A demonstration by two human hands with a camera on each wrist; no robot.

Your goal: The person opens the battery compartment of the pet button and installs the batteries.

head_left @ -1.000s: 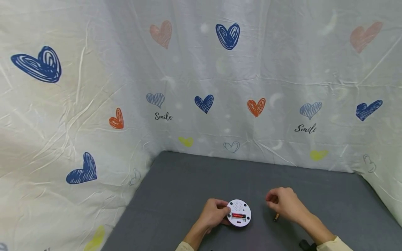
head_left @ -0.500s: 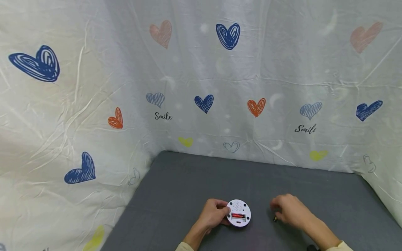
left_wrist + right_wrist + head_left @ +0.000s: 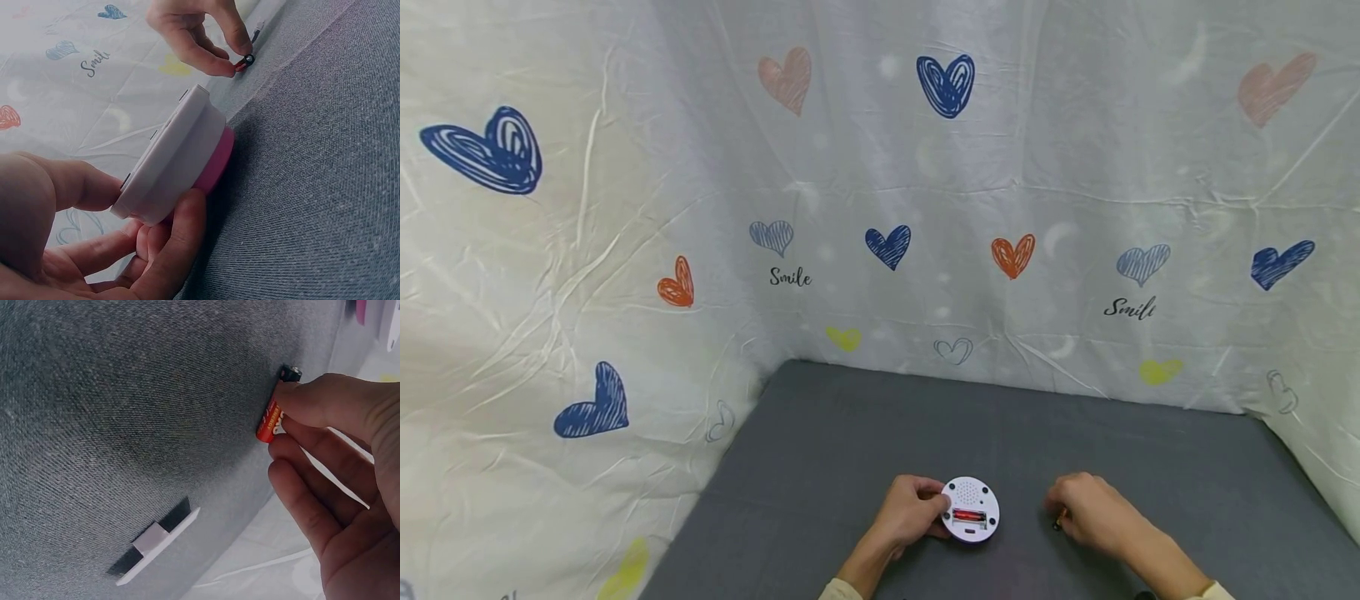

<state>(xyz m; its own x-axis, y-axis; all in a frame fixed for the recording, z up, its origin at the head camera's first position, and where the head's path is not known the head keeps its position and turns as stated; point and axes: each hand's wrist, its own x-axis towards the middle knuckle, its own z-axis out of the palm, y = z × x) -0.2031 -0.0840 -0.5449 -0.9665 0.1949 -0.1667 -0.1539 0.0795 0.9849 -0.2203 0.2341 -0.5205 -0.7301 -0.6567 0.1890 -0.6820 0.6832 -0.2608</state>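
- Grey cloth (image 3: 850, 437) is spread flat beneath both hands.
- Pale yellow sleeves (image 3: 841, 591) are cut off by the bottom edge of the head view.
- By the left hand (image 3: 901, 512), a round white device (image 3: 967, 495) with a pink base is gripped between thumb and fingers; its compartment is turned upward, and one red battery (image 3: 970, 516) is lodged inside.
- Well apart, to the right, a red-and-black battery (image 3: 271, 419) is pinched between thumb and fingers of the right hand (image 3: 1093, 510), close to the cloth.
- Near that hand, a white strip (image 3: 157, 547) with a tab is seen on the cloth.
- Behind everything, a white curtain (image 3: 1067, 142) is printed with coloured hearts and "Smile".
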